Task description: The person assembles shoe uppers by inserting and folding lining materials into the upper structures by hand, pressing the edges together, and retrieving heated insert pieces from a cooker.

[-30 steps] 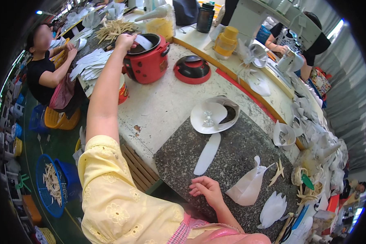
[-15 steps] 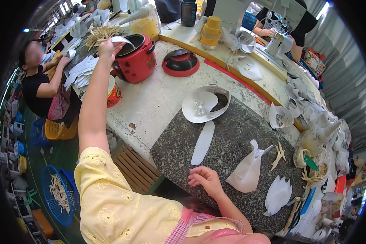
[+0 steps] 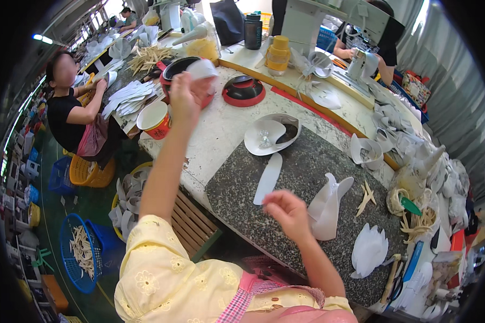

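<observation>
At the front of a red cooker-like pot [image 3: 173, 70], my left hand [image 3: 187, 99] is closed on a white curved piece [image 3: 202, 70]; both are blurred. My right hand [image 3: 290, 214], fingers loosely bent and smeared at the tips, hovers by the lower end of a flat white sole-shaped piece [image 3: 268, 180]. It appears to hold nothing. Beyond that piece lies a white shoe upper [image 3: 258, 137] with a sparkling bow. A folded cream shoe upper [image 3: 328, 210] stands just right of my right hand. All three rest on a dark speckled slab [image 3: 237, 183].
The pot's black-and-red lid [image 3: 243, 91] lies beside it, with a red-and-yellow tub [image 3: 156, 121] near the table edge. White leaf-shaped pieces [image 3: 369, 250], beige strips [image 3: 366, 198] and tools [image 3: 396, 280] lie at right. A co-worker [image 3: 73, 107] sits at left.
My left hand has moved right and nearer from above the pot, the white piece still in it. My right hand has risen toward the sole-shaped piece. The whole view has shifted slightly.
</observation>
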`<state>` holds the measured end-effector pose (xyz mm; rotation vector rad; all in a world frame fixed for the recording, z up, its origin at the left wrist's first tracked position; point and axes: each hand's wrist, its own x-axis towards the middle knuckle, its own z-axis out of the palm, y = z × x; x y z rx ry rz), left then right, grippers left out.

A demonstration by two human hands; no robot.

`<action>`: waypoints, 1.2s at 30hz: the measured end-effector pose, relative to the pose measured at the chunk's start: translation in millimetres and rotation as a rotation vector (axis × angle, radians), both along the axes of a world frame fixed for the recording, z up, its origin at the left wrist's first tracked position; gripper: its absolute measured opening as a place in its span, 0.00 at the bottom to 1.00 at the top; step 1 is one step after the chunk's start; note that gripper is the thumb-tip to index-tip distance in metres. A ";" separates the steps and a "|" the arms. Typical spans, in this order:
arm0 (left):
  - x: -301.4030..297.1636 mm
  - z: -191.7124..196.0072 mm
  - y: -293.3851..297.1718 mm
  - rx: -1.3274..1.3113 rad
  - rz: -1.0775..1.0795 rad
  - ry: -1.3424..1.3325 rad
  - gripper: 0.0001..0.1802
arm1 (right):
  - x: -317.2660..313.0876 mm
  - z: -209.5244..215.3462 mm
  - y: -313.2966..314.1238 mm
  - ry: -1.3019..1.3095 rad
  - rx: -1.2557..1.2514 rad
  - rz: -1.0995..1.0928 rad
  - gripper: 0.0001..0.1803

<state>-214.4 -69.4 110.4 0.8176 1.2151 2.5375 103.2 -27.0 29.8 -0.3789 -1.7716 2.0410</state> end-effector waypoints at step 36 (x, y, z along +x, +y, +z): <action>224.6 -65.3 2.1 -0.525 -0.223 0.527 0.08 | 19.7 26.3 57.6 0.041 1.380 -0.620 0.08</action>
